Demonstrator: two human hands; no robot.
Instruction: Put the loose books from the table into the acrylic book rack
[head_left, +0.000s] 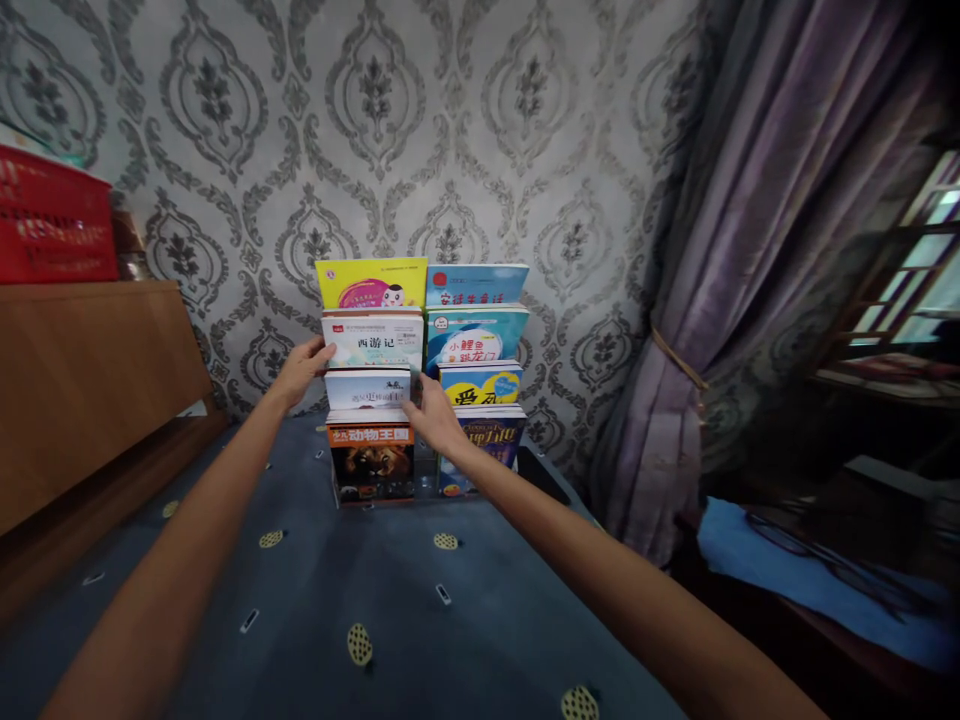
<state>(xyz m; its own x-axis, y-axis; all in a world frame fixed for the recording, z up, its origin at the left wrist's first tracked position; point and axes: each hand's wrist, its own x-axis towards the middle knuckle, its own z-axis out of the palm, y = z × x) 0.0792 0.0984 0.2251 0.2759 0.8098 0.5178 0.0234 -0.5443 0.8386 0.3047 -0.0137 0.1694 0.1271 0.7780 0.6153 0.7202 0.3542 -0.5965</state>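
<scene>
Books stand upright in two stepped columns on a rack. My left hand (304, 368) is closed at the left edge of a white book (375, 342) with large black characters, its thumb by the front cover. My right hand (435, 412) grips the right edge of a pale blue book (367, 390) just in front, thumb on the cover and the other fingers partly hidden. Below stands a dark book with a lion (373, 462) and an orange band. Behind the white book rises a yellow book (375, 283).
The right column has a blue book (480, 284), a teal book (480, 335), a yellow-and-blue book (484, 385) and a purple book (495, 440). A wooden headboard (90, 380) and red basket (52, 220) are left; a purple curtain (742, 250) hangs right. Dark patterned cloth (300, 600) lies beneath.
</scene>
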